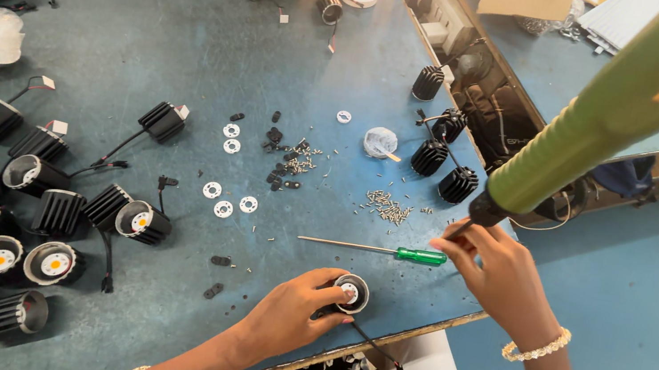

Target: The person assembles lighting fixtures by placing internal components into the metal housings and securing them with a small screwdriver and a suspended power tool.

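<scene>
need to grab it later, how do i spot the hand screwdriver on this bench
On the blue worktable, look at the near edge by the person's right hand. The hand screwdriver lies flat there, below the pile of screws. Its bright green handle stands out among black parts.

Item one: small round lamp housing [348, 292], black finned body with a silver reflector rim and a white centre disc. It stands upright, open face up, near the table's front edge at about 6 o'clock of the view, with thin black leads trailing over the edge.

Item two: powered screwdriver [622, 110], long green barrel with a black nose, hanging tilted from 1 o'clock down toward centre. Its tip is at about 2 o'clock of the housing, apart from it.
</scene>
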